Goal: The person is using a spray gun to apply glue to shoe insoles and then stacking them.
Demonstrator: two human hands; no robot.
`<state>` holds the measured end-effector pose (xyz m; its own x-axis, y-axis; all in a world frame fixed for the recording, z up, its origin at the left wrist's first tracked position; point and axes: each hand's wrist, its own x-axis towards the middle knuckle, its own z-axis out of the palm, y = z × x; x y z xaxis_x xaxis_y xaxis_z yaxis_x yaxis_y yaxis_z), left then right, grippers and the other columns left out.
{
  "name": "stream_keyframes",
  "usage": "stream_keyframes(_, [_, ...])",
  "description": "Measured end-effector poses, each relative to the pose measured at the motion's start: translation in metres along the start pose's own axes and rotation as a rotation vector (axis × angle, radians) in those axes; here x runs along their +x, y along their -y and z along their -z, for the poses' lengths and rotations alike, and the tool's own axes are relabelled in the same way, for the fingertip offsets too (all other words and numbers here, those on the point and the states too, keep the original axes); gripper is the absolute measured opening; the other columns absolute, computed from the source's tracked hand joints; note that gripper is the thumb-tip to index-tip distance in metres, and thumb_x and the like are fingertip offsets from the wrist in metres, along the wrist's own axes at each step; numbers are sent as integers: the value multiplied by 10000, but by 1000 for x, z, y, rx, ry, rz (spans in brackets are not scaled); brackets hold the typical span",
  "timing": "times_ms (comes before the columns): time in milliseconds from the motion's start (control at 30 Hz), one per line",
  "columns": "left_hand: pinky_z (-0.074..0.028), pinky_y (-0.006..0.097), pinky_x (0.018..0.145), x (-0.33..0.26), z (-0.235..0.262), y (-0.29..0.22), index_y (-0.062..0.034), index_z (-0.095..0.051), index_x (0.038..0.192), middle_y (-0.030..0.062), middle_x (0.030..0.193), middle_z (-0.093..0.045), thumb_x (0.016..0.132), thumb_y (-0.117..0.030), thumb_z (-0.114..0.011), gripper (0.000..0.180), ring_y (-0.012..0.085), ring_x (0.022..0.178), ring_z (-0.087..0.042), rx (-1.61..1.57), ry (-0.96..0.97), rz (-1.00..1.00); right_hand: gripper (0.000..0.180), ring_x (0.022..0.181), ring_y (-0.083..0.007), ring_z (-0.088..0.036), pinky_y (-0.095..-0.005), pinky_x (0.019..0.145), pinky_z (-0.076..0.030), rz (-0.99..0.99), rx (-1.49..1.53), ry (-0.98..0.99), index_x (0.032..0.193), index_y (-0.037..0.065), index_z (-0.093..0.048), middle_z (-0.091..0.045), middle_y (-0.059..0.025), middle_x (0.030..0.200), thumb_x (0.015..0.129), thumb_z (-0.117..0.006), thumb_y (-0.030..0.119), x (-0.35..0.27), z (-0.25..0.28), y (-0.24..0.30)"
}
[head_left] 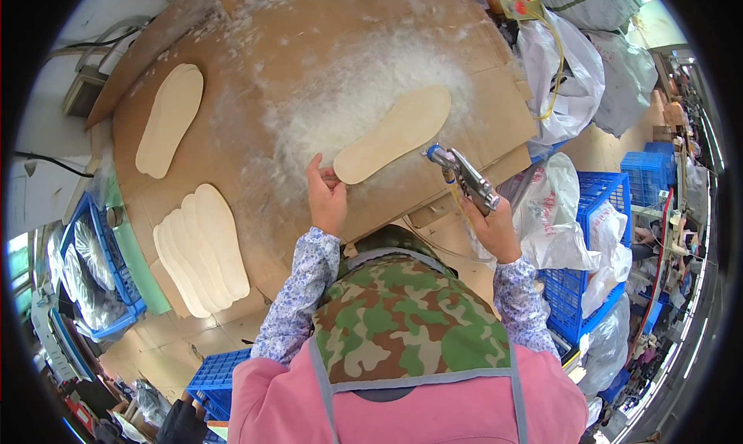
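A cream shoe insole (395, 134) lies slantwise on the cardboard-covered table, its heel end towards me. My left hand (327, 203) is at that heel, its fingers bent and closed about the edge; the index finger points away beside it. In my right hand (495, 227) is a metal spray gun (467, 179), its blue-ringed nozzle just off the insole's right edge. A yellowish hose runs down from the gun past my fingers. Whitish residue (309, 123) coats the cardboard around the insole.
At the left, several overlapping insoles (203, 251) lie fanned out, and a small stack of insoles (170, 121) sits farther back. Blue crates (584, 289) with plastic bags stand at the right; another blue crate (128, 285) is at the left. White bags (561, 73) hang by the table's right edge.
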<state>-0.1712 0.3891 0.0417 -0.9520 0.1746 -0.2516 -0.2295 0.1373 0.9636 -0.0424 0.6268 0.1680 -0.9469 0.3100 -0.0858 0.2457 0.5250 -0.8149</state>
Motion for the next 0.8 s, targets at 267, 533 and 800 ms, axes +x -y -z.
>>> stream_keyframes(267, [-482,267,706,-3,9,2,-8,-288,1352,110,984,-520,716,114,-419,660,149,740,-542,-26,31,47,260,657,-226,-555,-288,633,-452,24,43,166,1095,32,-547,-587,-113,779,845,-606,74,-12,-24,29])
stream_keyframes(533, [-472,267,701,-1,11,10,-31,-326,1340,105,970,-542,722,94,-421,637,134,704,-526,28,9,22,254,763,-243,-623,-299,692,-479,42,98,234,1079,31,-553,-631,-125,851,838,-620,73,-13,-31,36])
stream_keyframes(800, [-460,276,706,2,3,7,-12,-366,1306,76,892,-544,809,14,-506,517,146,756,-527,-17,-32,36,259,657,-208,-592,-295,616,-460,58,0,35,1079,32,-549,-599,-123,750,833,-622,69,10,2,3])
